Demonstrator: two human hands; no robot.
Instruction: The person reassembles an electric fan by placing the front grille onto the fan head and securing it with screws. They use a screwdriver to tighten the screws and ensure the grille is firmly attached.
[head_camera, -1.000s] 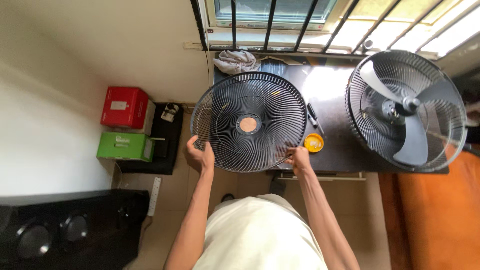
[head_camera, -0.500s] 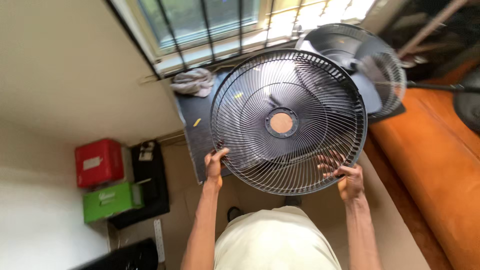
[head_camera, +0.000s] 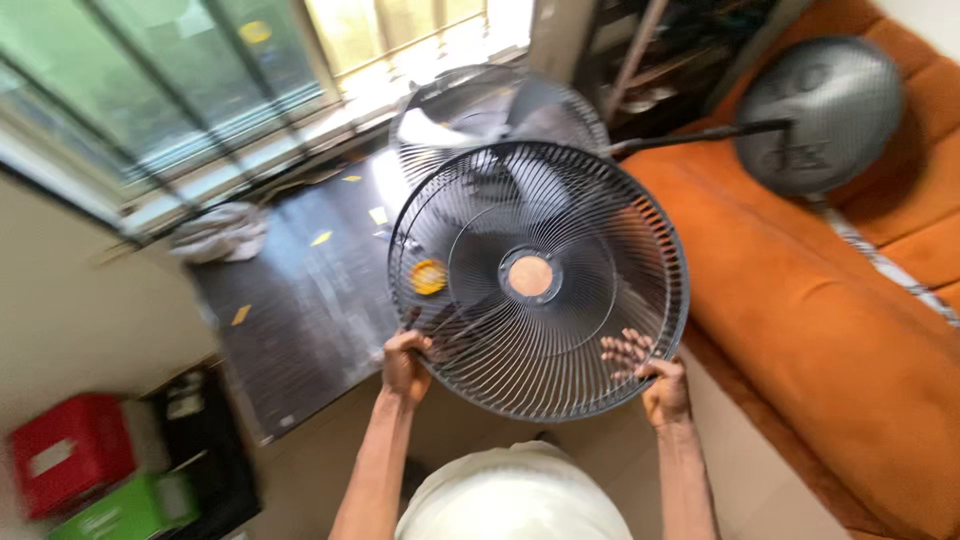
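Left hand (head_camera: 404, 362): grips the low left rim of the round fan guard (head_camera: 537, 279), fingers curled over the wire.
Right hand (head_camera: 660, 385): holds the low right rim, fingers poking behind the wires.
Fan guard: a dark wire grille with a round brown middle, held up in the air over the edge of the tabletop (head_camera: 290, 300).
Tabletop: dark and shiny; a yellow round lid (head_camera: 428, 277) shows through the wires, and a crumpled cloth (head_camera: 222, 233) lies at the far side.
Fan (head_camera: 497, 112): stands just behind the guard, by the window.
Sofa (head_camera: 830, 300): orange, on the right.
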